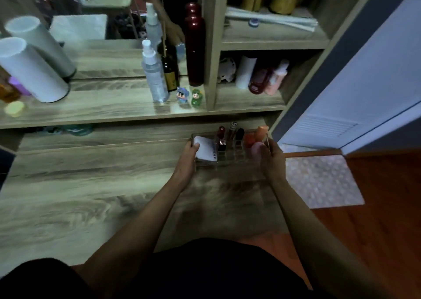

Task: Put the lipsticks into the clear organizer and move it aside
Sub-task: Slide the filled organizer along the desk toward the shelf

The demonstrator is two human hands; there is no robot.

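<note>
The clear organizer point(237, 156) sits at the far right of the wooden vanity top, against the raised shelf. My left hand point(188, 155) grips its left end and my right hand point(272, 159) grips its right end. Several lipsticks stand upright in its slots: a dark red one point(221, 133), a clear-capped one point(232, 128) and a black one point(239, 134). A white compact point(206, 149) lies in its left part, and orange and pink sponges point(257, 139) fill its right part.
The shelf behind carries a clear spray bottle point(155, 75), a dark red bottle point(194, 48), two small figurines point(189, 96) and a white cylinder point(29, 71). A mirror stands at the back. Cubbies at right hold bottles point(264, 75). A pale mat point(319, 180) lies on the floor.
</note>
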